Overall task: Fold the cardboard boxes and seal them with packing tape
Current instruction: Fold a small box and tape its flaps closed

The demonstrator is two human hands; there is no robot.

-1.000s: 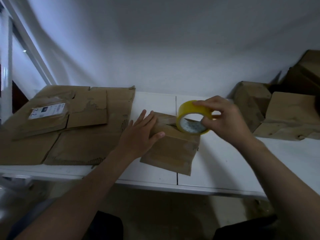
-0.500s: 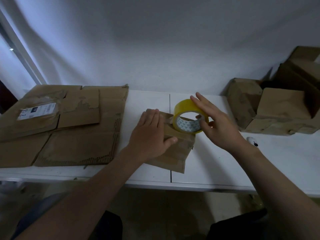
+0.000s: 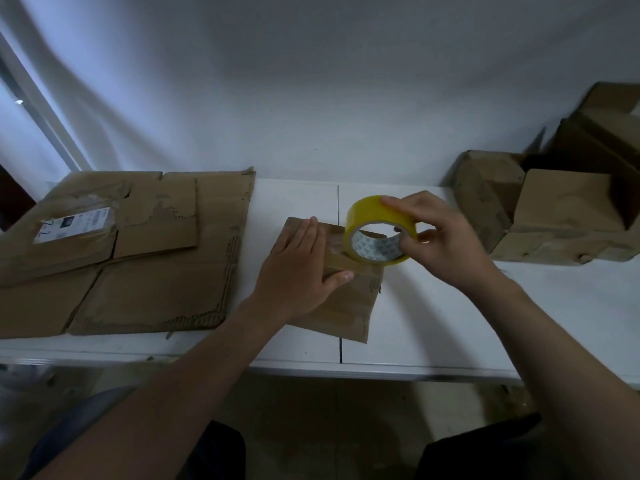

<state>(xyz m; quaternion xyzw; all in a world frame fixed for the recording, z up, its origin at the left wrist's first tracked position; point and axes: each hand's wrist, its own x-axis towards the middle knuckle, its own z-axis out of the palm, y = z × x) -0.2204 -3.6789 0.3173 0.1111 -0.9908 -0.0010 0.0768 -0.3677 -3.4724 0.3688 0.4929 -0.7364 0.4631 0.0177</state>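
Observation:
A small brown cardboard box [image 3: 349,306] stands near the middle of the white table [image 3: 450,323]. My left hand [image 3: 298,268] lies flat on the box's top, fingers straight and pointing away, thumb over the near top edge. My right hand [image 3: 440,240] grips a yellow roll of packing tape [image 3: 375,226] over the box's far right corner, fingers curled over its rim and thumb inside the core. A short strip of tape seems to run from the roll onto the box top.
Flattened cardboard sheets [image 3: 138,254], one with a white label [image 3: 74,225], cover the table's left side. Several folded boxes [image 3: 554,216] are piled at the right against the white wall. The table's front edge runs just below the small box.
My left hand has slid a little further onto the box top. My right hand has closed its fingers round the tape roll, which has shifted slightly to the right.

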